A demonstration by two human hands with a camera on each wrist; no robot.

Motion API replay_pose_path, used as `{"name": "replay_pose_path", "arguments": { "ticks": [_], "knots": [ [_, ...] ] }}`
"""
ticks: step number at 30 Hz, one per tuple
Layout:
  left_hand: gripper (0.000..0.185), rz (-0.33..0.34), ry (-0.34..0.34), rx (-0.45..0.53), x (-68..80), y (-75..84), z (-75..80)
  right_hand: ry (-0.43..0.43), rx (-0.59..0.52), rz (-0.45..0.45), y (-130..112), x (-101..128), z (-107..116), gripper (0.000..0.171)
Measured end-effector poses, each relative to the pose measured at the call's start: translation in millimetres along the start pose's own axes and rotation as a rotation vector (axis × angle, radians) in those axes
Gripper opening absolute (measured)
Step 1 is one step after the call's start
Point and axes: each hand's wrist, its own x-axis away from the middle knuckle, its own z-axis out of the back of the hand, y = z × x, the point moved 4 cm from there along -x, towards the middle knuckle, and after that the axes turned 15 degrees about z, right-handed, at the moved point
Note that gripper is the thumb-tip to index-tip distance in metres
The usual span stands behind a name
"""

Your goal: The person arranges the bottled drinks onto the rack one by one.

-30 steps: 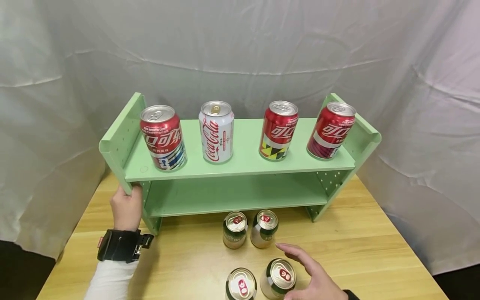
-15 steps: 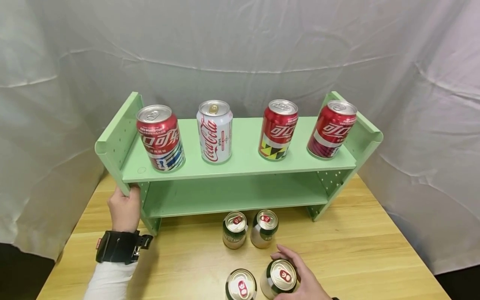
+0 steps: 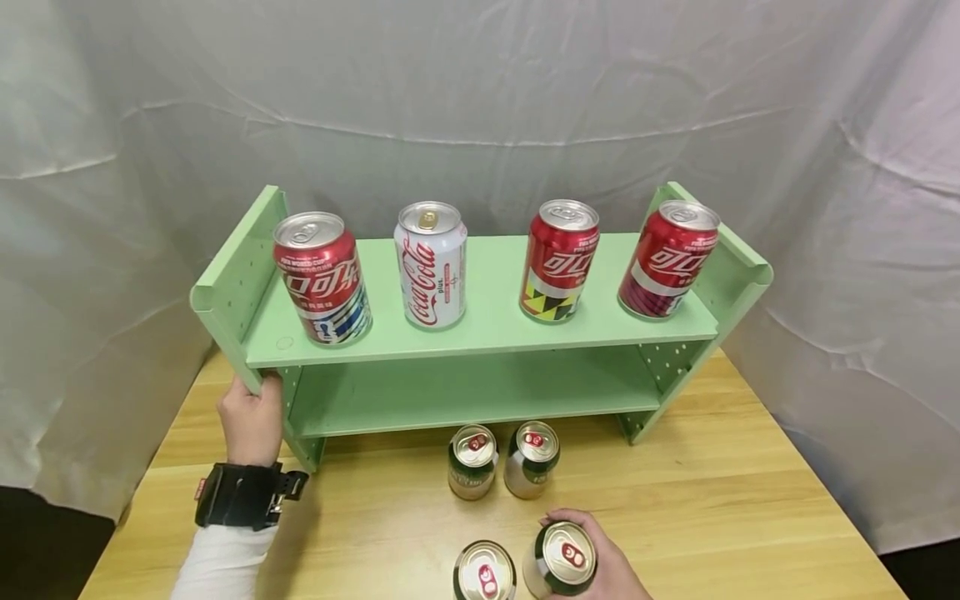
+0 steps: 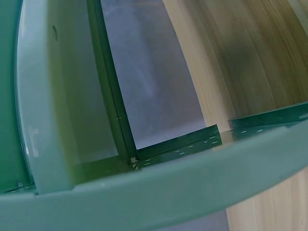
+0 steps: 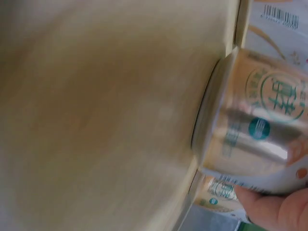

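Note:
My left hand (image 3: pixel 251 421) grips the left side panel of a green two-tier shelf (image 3: pixel 491 329), just below the upper board; its fingertips are hidden. My right hand (image 3: pixel 607 567) is curled round a gold-and-green drink can (image 3: pixel 567 552) that stands upright at the table's front. In the right wrist view, fingers (image 5: pixel 281 209) press against this can's side. Left of it stands a similar can (image 3: pixel 486 572). Two more such cans, one on the left (image 3: pixel 473 461) and one on the right (image 3: pixel 532 460), are in front of the shelf.
Along the upper board stand a red Coca-Cola can (image 3: pixel 322 277), a white Coca-Cola can (image 3: pixel 432 265) and two more red cans, one patterned yellow (image 3: pixel 560 260), one purple (image 3: pixel 667 259). A grey cloth (image 3: pixel 480 100) hangs behind the wooden table (image 3: pixel 735 500).
My right hand has moved left and closed round the front right can, which stays in its place. The left hand keeps its hold on the shelf.

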Motion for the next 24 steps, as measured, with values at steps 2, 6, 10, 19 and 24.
{"name": "replay_pose_path", "arguments": {
  "ticks": [2,6,10,19,24],
  "knots": [
    [0.019,-0.001,-0.009,-0.003,-0.1,0.3,-1.1,0.01,-0.016,-0.003,0.0,0.0,-0.4,0.078],
    [0.016,-0.005,-0.006,-0.012,0.3,0.5,-0.7,0.025,-0.048,-0.016,0.8,-0.3,-2.0,0.075],
    [0.017,-0.013,0.006,-0.012,0.7,1.0,1.8,0.031,-0.063,0.001,1.2,-2.0,-3.4,0.074],
    [0.02,0.003,0.007,-0.022,1.2,-1.0,3.0,0.062,0.003,-0.028,0.7,-3.9,-3.8,0.073],
    [0.018,0.01,0.0,-0.023,0.3,-0.6,1.4,0.07,0.049,-0.084,-0.1,-4.3,-1.1,0.073]
  ]
}}
